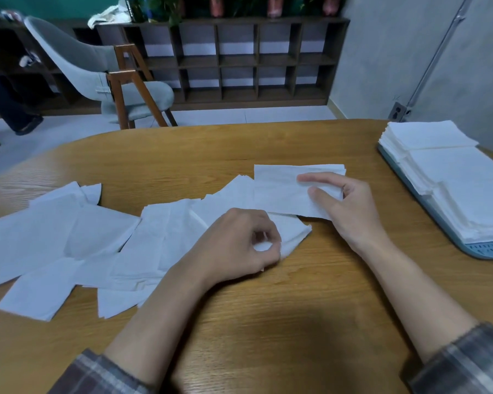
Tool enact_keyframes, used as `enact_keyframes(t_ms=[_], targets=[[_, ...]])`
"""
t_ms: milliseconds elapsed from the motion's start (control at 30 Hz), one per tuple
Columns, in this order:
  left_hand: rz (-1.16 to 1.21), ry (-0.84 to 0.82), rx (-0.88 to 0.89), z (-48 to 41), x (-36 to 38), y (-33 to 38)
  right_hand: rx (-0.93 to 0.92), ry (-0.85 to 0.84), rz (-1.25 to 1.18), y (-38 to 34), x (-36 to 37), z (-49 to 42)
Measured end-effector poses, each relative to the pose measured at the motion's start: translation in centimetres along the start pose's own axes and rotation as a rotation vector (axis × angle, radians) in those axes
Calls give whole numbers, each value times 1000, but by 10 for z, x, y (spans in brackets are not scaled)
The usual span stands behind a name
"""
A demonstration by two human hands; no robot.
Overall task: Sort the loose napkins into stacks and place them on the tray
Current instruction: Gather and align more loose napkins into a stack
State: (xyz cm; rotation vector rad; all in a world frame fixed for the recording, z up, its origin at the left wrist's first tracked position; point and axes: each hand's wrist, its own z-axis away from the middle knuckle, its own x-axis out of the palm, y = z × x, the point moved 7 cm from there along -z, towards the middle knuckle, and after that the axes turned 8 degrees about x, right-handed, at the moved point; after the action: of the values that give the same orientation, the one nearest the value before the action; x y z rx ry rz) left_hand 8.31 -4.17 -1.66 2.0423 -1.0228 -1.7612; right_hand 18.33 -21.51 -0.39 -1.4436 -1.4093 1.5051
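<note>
Several loose white napkins lie scattered over the left and middle of the wooden table. My right hand pinches a small stack of napkins by its right end, thumb on top. My left hand has curled fingers pinching the corner of a single napkin just below that stack. At the right edge a blue-grey tray carries stacks of napkins laid in a row.
A grey upholstered chair with wooden legs stands beyond the table. Dark cubby shelves run along the back wall. A person's leg shows at far left. Bare wood lies in front of my arms.
</note>
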Motion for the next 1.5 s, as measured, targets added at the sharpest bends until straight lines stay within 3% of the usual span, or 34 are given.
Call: enact_keyframes(t_ms=[300, 467, 700, 967, 1133, 1233, 1333, 1433, 1500], targets=[[184, 211, 40, 0, -26, 6, -33, -343, -92, -10, 21, 12], [242, 356, 17, 0, -38, 0, 43, -214, -169, -4, 19, 10], [438, 473, -92, 2, -42, -10, 110, -356, -298, -4, 30, 14], [430, 520, -132, 2, -40, -11, 52, -349, -254, -13, 35, 20], [233, 534, -137, 3, -41, -11, 10, -318, -322, -18, 31, 18], [401, 461, -179, 0, -39, -16, 26, -309, -382, -17, 26, 15], [446, 512, -150, 0, -42, -18, 17, -314, -335, -16, 24, 15], [424, 561, -137, 1, -40, -18, -12, -304, -125, -11, 26, 14], [264, 590, -77, 3, -41, -11, 16, -223, -63, -5, 23, 11]])
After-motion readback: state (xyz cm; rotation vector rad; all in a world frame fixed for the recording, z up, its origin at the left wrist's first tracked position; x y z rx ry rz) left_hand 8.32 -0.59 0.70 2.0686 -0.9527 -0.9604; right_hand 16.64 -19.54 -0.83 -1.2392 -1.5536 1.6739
